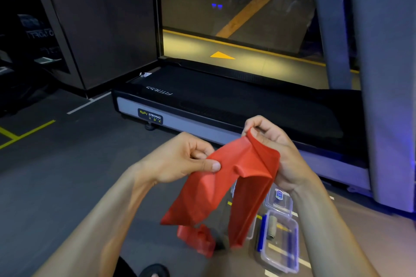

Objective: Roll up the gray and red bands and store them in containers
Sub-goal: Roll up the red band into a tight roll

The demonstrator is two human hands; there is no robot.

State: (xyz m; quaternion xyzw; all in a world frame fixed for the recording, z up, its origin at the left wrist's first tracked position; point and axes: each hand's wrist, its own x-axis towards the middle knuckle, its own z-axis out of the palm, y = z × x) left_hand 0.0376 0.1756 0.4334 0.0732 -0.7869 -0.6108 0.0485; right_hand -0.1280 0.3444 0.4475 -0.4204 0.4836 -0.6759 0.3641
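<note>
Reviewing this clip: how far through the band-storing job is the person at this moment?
Done, it seems: a rolled gray band lies in the clear container on the floor. In hand: the red band hangs unrolled, pinched by the left hand and right hand. Left: rolling it and storing it. Another clear container lies beyond; its contents are unclear.

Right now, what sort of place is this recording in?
Most likely a gym: a treadmill with a fitness brand label, floor marking lines, and a red band held in both hands.
</note>
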